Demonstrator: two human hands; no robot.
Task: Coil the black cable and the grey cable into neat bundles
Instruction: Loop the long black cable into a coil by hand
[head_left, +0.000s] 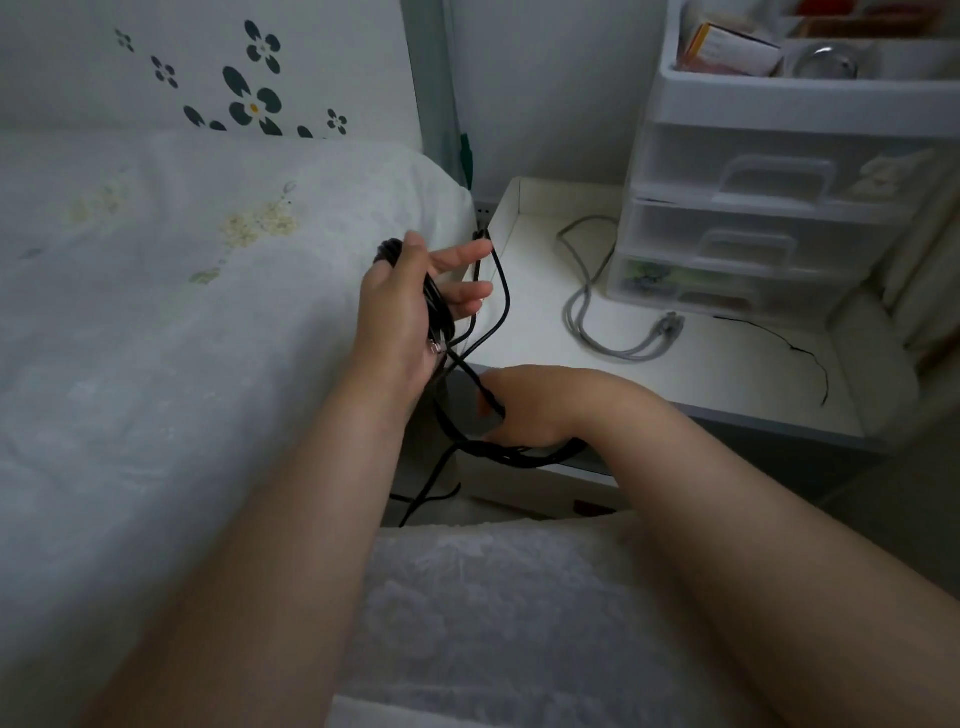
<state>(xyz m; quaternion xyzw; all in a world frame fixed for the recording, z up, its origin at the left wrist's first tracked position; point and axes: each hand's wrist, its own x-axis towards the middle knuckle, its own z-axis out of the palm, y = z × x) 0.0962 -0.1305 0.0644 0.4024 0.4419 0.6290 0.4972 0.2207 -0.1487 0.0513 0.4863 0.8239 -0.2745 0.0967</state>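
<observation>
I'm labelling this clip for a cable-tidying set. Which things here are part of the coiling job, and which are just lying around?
Part of the job:
- black cable, its loops held in the left hand, a strand gripped by the right hand
- grey cable, lying loose on the white table

Just lying about:
- plastic drawer unit
- thin black wire
- bed sheet

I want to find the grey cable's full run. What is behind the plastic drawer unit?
The grey cable loops across the white table and one end passes behind the drawer unit. Where it ends there is hidden.
</observation>
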